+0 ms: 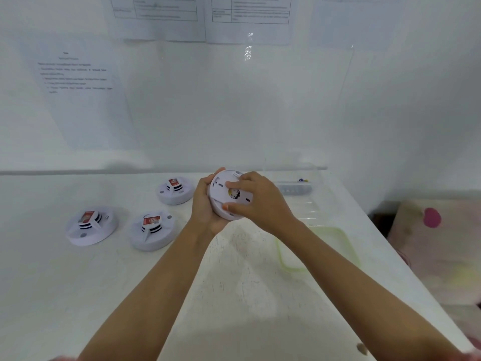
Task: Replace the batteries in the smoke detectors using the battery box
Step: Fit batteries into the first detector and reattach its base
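- The left hand (205, 204) cups the held smoke detector (221, 190) from its left rim, fingers curled round the edge. The right hand (260, 201) grips its back plate, fingertips spread on the face and thumb at the lower rim.
- The step looks like twisting the back plate to reach the battery. It will likely go best if the left hand braces the body, the right turns the plate evenly, and the work stays low over the table (234, 295).
- Smoke detectors: four. One is held, and three lie to the left of the left hand: far (175, 191), middle (152, 230) and outermost (90, 225).
- Battery box (312, 204): one, clear, just beyond the right hand. Its contents are too blurred to count.
- Green-rimmed lid (281, 256): one, under the right forearm.
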The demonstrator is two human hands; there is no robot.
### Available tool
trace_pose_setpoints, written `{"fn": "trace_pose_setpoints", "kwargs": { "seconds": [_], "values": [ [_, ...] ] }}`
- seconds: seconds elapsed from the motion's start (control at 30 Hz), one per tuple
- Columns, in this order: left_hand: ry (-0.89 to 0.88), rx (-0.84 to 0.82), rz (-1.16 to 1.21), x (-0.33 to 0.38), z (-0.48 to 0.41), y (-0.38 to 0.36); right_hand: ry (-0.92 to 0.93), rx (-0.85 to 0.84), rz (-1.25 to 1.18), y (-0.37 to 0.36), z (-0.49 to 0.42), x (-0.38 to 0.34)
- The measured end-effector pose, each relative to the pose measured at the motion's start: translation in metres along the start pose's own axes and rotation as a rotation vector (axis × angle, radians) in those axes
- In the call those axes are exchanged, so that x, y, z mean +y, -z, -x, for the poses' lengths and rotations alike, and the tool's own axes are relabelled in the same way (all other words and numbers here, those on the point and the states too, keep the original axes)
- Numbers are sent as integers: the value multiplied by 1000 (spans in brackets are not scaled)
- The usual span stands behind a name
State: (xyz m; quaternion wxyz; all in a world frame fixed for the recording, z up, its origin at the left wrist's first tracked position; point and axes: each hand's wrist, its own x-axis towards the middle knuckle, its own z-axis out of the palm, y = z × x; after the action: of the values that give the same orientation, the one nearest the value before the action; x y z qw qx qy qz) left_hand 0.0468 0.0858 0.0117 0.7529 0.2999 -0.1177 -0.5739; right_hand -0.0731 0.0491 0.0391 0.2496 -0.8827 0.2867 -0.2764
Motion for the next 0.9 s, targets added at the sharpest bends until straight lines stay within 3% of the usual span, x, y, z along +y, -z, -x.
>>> {"fn": "trace_pose_setpoints", "kwargs": {
  "seconds": [0.27,0.43,0.57,0.77,0.9],
  "values": [
    [-27,-44,38,0,0,5,8,7,8,-2,-3,2],
    [-71,-172,44,3,2,9,-5,64,-35,-8,-5,3],
    [-94,-213,-59,5,-1,16,-12,75,-38,-11,-4,3],
    [-135,-145,-39,10,-5,25,55,-166,-108,3,-7,11],
    [-147,-183,-100,12,-10,28,74,-156,-199,5,-11,21]
  ]
}}
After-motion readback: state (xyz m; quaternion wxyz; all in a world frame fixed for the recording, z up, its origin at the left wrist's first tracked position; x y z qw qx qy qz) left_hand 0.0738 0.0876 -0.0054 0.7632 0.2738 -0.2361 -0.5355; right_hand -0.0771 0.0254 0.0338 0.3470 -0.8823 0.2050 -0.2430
